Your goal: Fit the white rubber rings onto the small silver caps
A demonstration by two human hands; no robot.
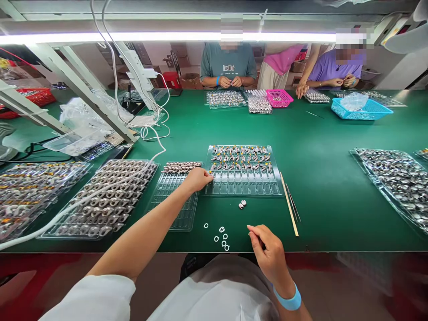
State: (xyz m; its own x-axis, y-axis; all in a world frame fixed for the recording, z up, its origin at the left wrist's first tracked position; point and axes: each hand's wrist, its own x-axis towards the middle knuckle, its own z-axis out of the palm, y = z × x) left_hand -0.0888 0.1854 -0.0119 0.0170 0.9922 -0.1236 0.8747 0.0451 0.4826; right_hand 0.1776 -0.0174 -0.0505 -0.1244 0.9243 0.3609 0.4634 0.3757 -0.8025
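1. Here, the left hand [198,179] is at the left edge of the see-through tray [240,183]; its fingertips pinch close, and I cannot tell if they hold a small part.
2. White rings [222,229] lie on the green table [317,196], between the two hands.
3. The tray lies just right of the left fingertips, its long side going left to right.
4. The right hand [267,249] is farther from the tray, thumb and finger a little apart; I see nothing in it.

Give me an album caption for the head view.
Left hand at a partly filled tray, right hand near white rings.
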